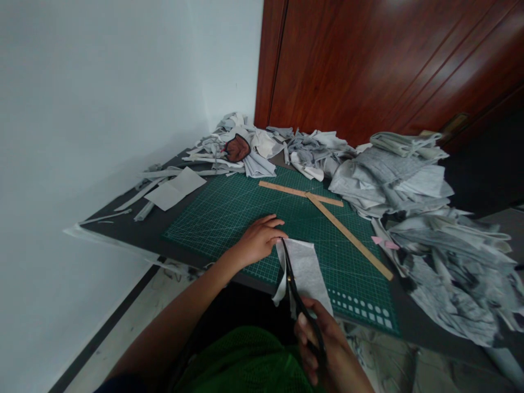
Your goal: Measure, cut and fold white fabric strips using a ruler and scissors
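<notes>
The light grey cloth (pixel 311 267) lay just right of the left hand (pixel 262 240) and ahead of the right hand (pixel 323 338), its near end reaching past the table's edge. The black scissors (pixel 289 277) ran lengthwise near its left side, with a narrow strip to the left of the blades, drooping over the edge. The blades looked closed or nearly so. The right hand was curled around the scissors' handles, holding them firmly. The left hand was partly open, its fingertips at the cloth's far left corner; whether they pinched it or only pressed it down, I could not tell.

The scissors' tips pointed at those fingertips and came very near them, so the likeliest mishap, as I judged it, was a nicked finger, caused by one long stroke without the left hand drawn clear. The unsupported near end could also have sagged and pulled the fabric askew, making a crooked edge. Soft cloth might have folded between the blades if the left fingers slackened.

Under both lay the green cutting mat (pixel 221 218). Beyond the left hand, to its right, two wooden rulers (pixel 352 234) met at an angle. Farther off to its left was a pale sheet (pixel 176 188), and beyond it a reddish-brown piece with dark edging (pixel 237 148) among scraps. Well right of the right hand rose a heap of grey fabric (pixel 393 180), pink scraps (pixel 385 242) nearby.
</notes>
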A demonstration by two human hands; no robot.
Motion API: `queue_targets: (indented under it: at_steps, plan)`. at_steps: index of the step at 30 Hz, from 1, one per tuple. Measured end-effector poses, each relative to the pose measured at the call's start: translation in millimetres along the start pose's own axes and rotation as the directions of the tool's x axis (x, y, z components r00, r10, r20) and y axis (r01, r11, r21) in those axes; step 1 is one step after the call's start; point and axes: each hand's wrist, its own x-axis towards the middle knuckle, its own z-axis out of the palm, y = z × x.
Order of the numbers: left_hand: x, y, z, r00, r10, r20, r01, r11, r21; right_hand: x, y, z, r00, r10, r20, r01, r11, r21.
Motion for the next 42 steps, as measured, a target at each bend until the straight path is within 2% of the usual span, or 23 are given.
queue_targets:
  at_steps: [7,13,17,20,24,27,31,35,37,40,42]
  plan:
    - [-2.4,-4.5,7.7,0.998,0.019,-0.063,-0.02,1.0,-0.013,2.2,2.9,0.3,0.999,-0.035,0.02,0.035,0.999,-0.005]
    - [-6.2,12.2,2.2,0.983,0.032,-0.181,-0.019,0.997,0.069,2.5,-20.8,-14.6,0.996,0.087,0.015,-0.088,0.994,0.068]
    - [-7.1,17.2,-0.9,0.975,-0.014,-0.223,0.036,0.995,0.097,13.6,-36.7,-31.9,0.997,0.067,-0.043,-0.061,0.99,0.13]
    - [-6.8,16.4,-2.1,0.983,-0.021,-0.181,0.035,0.997,0.073,25.2,-50.5,-41.0,0.999,0.017,-0.042,-0.011,0.99,0.142]
    - [-6.7,17.2,-5.6,0.995,0.073,-0.06,-0.068,0.994,0.083,46.1,-73.4,-49.2,0.994,0.023,0.107,-0.033,0.995,0.097]
    - [-7.1,19.3,-8.5,0.991,0.125,0.05,-0.131,0.979,0.154,69.0,-89.9,-54.1,0.979,0.045,0.2,-0.057,0.997,0.056]
    - [-8.4,23.3,-11.7,0.983,0.121,0.139,-0.157,0.945,0.286,101.4,-109.2,-54.6,0.965,0.025,0.262,-0.04,0.998,0.053]
    - [-14.7,29.8,-18.6,0.977,0.088,0.197,-0.166,0.889,0.427,117.2,-119.1,-47.4,0.971,-0.012,0.238,0.001,0.999,0.047]
    - [-23.9,30.4,-25.1,0.966,0.102,0.236,-0.207,0.852,0.48,117.1,-118.6,-43.7,0.98,-0.032,0.197,0.029,0.999,0.019]
    - [-51.0,21.3,-40.6,0.943,0.143,0.299,-0.29,0.793,0.536,112.4,-113.8,-38.5,0.99,-0.079,0.121,0.088,0.994,-0.072]
    - [-79.9,6.9,-56.8,0.958,0.121,0.261,-0.257,0.768,0.587,110.0,-109.9,-33.5,0.988,-0.121,0.09,0.134,0.979,-0.153]
